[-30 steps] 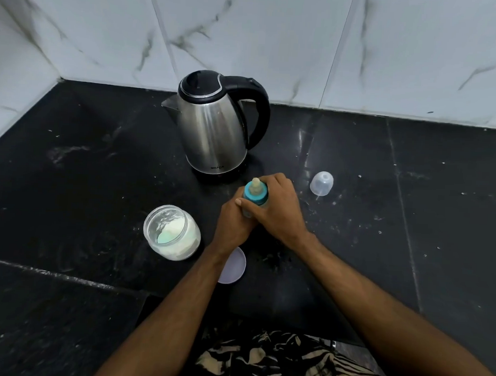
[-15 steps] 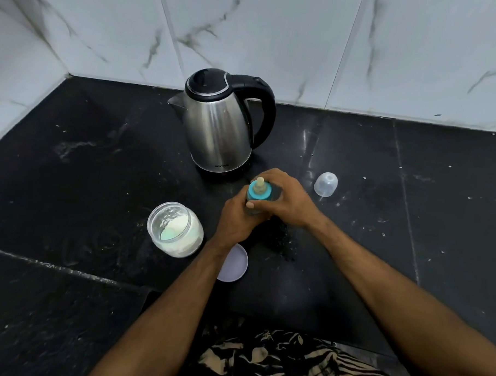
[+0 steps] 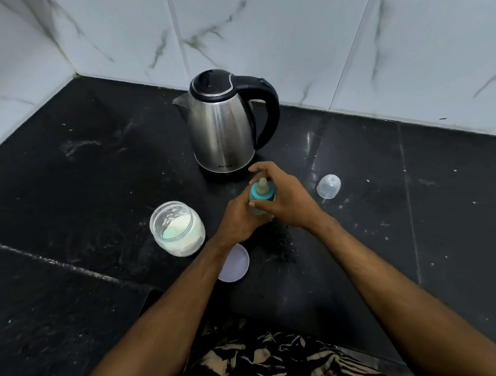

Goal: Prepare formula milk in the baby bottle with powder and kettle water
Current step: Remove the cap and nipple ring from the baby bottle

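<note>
Upright on the counter (image 3: 352, 249) just before the kettle (image 3: 222, 130), the bottle (image 3: 260, 198) stands clasped at its body by the left hand (image 3: 239, 221), while the right hand (image 3: 286, 201) curls round its blue collar from above, teat pointing up. Powder jar (image 3: 178, 227) stands open to the left.

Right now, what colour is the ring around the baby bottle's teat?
Teal blue. The ring shows best in the head view, between the right hand and left hand.
</note>
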